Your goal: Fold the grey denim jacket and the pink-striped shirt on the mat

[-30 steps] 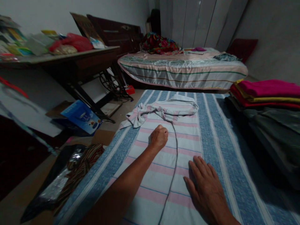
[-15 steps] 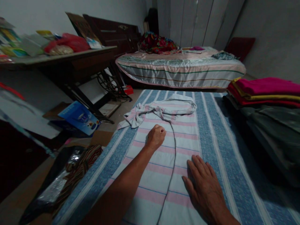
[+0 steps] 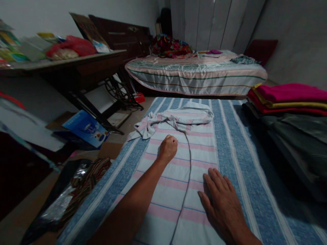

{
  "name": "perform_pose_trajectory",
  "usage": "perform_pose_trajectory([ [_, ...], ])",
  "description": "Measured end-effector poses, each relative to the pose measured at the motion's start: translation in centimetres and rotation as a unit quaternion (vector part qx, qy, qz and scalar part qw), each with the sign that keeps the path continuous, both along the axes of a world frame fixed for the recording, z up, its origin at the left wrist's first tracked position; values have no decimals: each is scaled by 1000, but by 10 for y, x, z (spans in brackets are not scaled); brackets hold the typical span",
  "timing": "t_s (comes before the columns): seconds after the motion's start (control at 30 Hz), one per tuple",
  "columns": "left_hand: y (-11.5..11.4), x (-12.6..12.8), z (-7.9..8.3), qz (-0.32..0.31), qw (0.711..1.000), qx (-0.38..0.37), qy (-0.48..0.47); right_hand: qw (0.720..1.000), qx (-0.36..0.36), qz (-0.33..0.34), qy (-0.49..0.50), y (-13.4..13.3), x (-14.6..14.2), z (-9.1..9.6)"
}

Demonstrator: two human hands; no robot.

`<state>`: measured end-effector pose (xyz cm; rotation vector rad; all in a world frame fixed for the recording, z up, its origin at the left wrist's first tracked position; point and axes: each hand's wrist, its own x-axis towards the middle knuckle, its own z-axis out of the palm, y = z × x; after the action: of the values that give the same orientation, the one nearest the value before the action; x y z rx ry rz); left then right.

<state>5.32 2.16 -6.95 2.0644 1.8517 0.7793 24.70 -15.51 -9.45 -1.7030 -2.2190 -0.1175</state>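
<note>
The left hand (image 3: 168, 148) is curled into a fist on the cloth (image 3: 176, 177); its fingertips are hidden, so one cannot tell whether they pinch anything. The right hand (image 3: 222, 204) lies palm down along the cloth's right edge, fingers straight and slightly parted, gripping nothing. Both forearms and the cloth's near end are cut off. The cloth, thin, white and pink-banded, lies smooth on the blue-striped sheet (image 3: 242, 153), its far end rumpled. Whether the thin dark line (image 3: 189, 170) is cord or seam is unclear.
</note>
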Motion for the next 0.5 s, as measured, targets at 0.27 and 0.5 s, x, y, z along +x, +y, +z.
perform_pose_trajectory([
  [0.27,3,-4,-4,-27,999,22,-22,1000,16,4,3,1,0,-1],
  [0.5,-3,-2,-4,-59,998,23,-2,1000,21,4,2,1,0,0],
])
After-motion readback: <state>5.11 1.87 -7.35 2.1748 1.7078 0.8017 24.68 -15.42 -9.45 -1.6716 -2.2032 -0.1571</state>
